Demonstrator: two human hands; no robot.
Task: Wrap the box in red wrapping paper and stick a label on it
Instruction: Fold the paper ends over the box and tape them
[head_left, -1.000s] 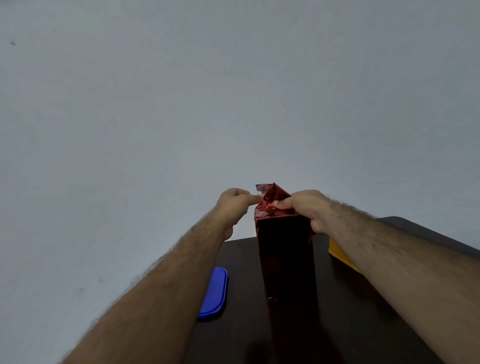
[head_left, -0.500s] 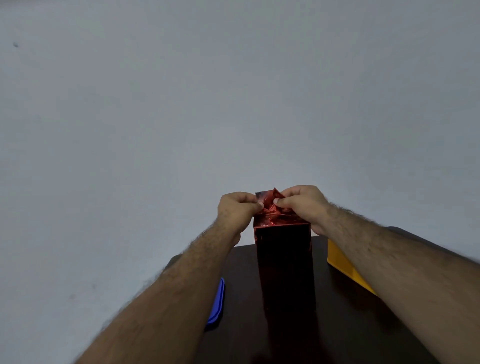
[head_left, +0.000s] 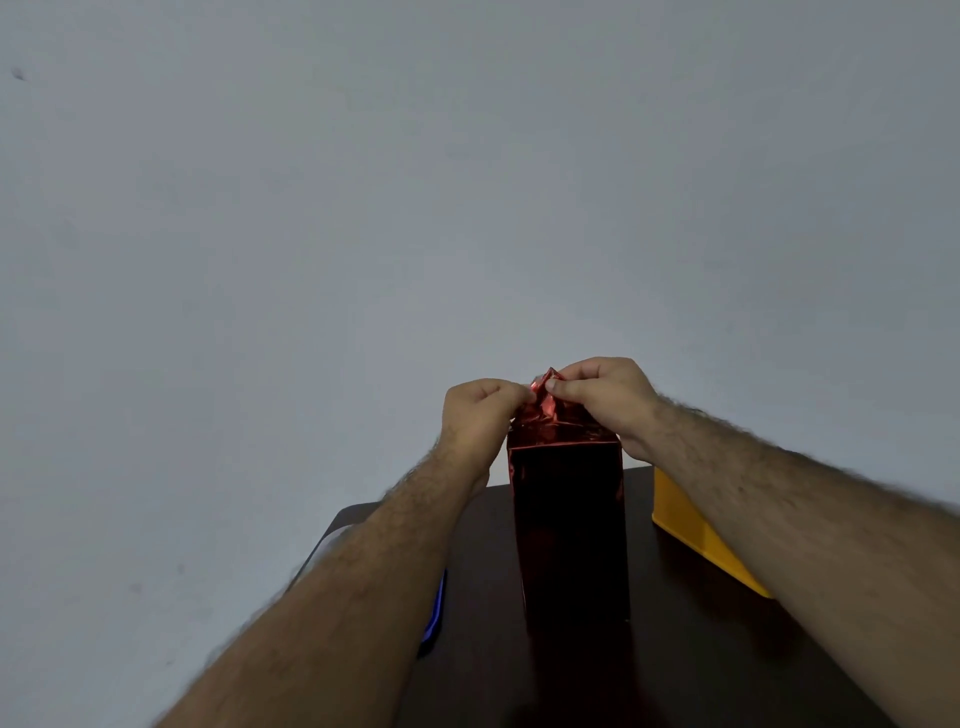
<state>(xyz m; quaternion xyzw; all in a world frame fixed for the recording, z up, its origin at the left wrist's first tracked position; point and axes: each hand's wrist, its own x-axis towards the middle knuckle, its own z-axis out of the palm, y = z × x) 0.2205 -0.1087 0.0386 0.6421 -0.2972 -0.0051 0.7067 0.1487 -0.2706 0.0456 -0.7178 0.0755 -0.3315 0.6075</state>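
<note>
A tall box (head_left: 569, 530) covered in shiny red wrapping paper stands upright on the dark table (head_left: 675, 649). Its near face is in deep shadow. At the top, loose red paper (head_left: 545, 410) is bunched into a crumpled peak. My left hand (head_left: 480, 421) pinches that paper from the left side. My right hand (head_left: 605, 400) pinches it from the right, with the thumb and fingers on the peak. Both hands sit over the box's top end and hide part of the folds. No label is in view.
A blue flat object (head_left: 436, 613) lies on the table to the left, mostly hidden by my left forearm. A yellow container (head_left: 691, 530) stands to the right of the box, behind my right forearm. A plain grey wall fills the background.
Both hands have closed in on the paper at the box's top, and the peak is more bunched. The view has shifted, so my left forearm covers more of the blue object.
</note>
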